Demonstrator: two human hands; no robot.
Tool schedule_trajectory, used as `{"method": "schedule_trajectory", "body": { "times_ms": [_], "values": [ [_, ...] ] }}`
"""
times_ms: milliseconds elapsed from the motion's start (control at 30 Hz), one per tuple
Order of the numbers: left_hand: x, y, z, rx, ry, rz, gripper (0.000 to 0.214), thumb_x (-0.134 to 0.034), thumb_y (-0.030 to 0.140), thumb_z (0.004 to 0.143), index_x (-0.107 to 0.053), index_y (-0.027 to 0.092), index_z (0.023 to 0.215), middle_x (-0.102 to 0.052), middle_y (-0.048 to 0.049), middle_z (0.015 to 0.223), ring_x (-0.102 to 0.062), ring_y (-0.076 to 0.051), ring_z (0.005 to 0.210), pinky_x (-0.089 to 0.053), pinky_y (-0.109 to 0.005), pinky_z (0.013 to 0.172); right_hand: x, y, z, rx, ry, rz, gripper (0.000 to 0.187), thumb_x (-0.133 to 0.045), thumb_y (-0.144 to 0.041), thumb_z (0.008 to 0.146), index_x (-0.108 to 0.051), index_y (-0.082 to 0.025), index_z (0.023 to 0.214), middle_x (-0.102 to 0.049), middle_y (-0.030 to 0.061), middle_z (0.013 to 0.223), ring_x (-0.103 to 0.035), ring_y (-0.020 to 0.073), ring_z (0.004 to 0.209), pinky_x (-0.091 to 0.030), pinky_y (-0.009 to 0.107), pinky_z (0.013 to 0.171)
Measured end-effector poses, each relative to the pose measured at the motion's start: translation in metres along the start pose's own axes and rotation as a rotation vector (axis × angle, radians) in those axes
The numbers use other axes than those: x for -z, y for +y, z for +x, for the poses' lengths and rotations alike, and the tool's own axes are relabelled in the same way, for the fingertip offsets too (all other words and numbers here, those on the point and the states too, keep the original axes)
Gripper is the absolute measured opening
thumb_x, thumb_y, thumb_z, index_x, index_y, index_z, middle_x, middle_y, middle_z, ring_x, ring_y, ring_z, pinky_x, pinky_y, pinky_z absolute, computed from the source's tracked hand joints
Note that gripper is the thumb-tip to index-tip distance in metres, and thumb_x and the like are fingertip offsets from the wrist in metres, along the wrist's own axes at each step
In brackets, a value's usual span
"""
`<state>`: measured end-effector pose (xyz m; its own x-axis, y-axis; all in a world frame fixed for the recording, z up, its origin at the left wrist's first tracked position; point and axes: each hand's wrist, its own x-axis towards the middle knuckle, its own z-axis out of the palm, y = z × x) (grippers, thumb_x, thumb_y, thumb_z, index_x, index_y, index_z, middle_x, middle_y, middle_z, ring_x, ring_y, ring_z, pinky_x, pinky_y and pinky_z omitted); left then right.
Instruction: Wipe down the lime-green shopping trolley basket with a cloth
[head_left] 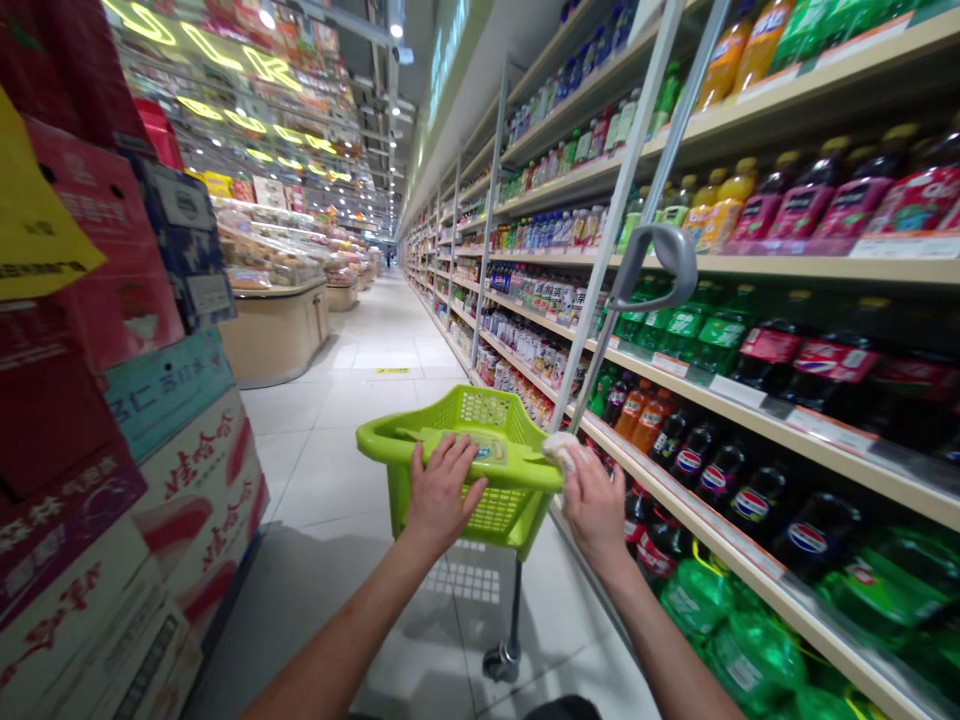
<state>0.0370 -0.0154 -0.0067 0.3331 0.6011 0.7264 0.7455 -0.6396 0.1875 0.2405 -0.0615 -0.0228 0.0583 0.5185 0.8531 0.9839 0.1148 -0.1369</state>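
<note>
Along the aisle's right edge, drinks shelves (750, 392) run close beside the green wheeled basket (379, 440). The left hand (442, 492) lies on its near rim, grip apart; the right hand (596, 508) has its grip clamped on a white wad (561, 447), perhaps cloth. Steered so loosely, the basket could clip the bottles (705, 470).
</note>
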Motion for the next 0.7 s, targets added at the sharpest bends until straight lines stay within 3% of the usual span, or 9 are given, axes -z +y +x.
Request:
{"method": "schedule_trajectory", "body": {
  "times_ms": [100,233,367,467,567,700],
  "values": [
    [-0.002,0.002,-0.001,0.02,0.01,-0.003,0.036,-0.049,0.032,0.079,-0.051,0.021,0.114,-0.053,-0.0077,0.123,-0.042,-0.026,0.117,-0.017,-0.055,0.101,-0.003,-0.007,-0.004,-0.038,-0.001,0.056,0.037,-0.033,-0.019,0.085,-0.048,-0.018,0.119,-0.053,0.012,0.12,-0.044,0.024,0.116,-0.026,0.053,0.097],
    [-0.003,0.003,0.0,0.044,-0.005,-0.039,0.034,-0.045,0.031,0.08,-0.052,0.021,0.113,-0.054,-0.0077,0.122,-0.042,-0.026,0.118,-0.017,-0.055,0.101,-0.015,-0.062,-0.005,0.034,-0.042,0.265,0.043,-0.035,-0.02,0.084,-0.041,-0.016,0.127,-0.038,0.0126,0.134,-0.029,0.0238,0.127,-0.031,0.047,0.099],
    [0.002,0.011,0.009,0.086,0.018,-0.12,0.037,-0.031,0.025,0.085,-0.047,0.02,0.118,-0.052,-0.0089,0.124,-0.044,-0.022,0.117,-0.018,-0.054,0.101,-0.011,-0.09,0.009,0.006,-0.091,0.495,0.045,-0.032,-0.027,0.088,-0.035,-0.019,0.131,-0.04,0.0087,0.134,-0.035,0.0205,0.124,-0.034,0.041,0.099],
    [0.001,0.029,0.02,-0.005,-0.092,-0.128,0.04,-0.032,0.027,0.085,-0.042,0.02,0.123,-0.046,-0.0096,0.13,-0.04,-0.022,0.121,-0.02,-0.054,0.101,-0.003,-0.08,0.017,-0.083,-0.098,0.634,0.048,-0.024,-0.03,0.091,-0.022,-0.015,0.136,-0.046,0.0101,0.129,-0.045,0.0175,0.116,-0.042,0.032,0.093],
    [-0.008,0.043,0.026,-0.049,-0.141,-0.061,0.045,-0.042,0.03,0.081,-0.042,0.015,0.123,-0.044,-0.0126,0.131,-0.036,-0.026,0.123,-0.02,-0.055,0.101,-0.003,-0.057,0.017,-0.177,-0.016,0.513,0.05,-0.023,-0.034,0.091,-0.019,-0.015,0.137,-0.052,0.0112,0.123,-0.048,0.0207,0.113,-0.041,0.039,0.091],
    [-0.016,0.026,0.022,-0.086,-0.062,-0.017,0.041,-0.045,0.023,0.079,-0.047,0.015,0.119,-0.046,-0.0111,0.13,-0.032,-0.027,0.125,-0.028,-0.051,0.1,-0.01,-0.031,0.011,-0.081,-0.032,0.318,0.048,-0.03,-0.036,0.089,-0.028,-0.019,0.134,-0.061,0.0093,0.106,-0.054,0.0235,0.1,-0.037,0.047,0.091]
  ]
}}
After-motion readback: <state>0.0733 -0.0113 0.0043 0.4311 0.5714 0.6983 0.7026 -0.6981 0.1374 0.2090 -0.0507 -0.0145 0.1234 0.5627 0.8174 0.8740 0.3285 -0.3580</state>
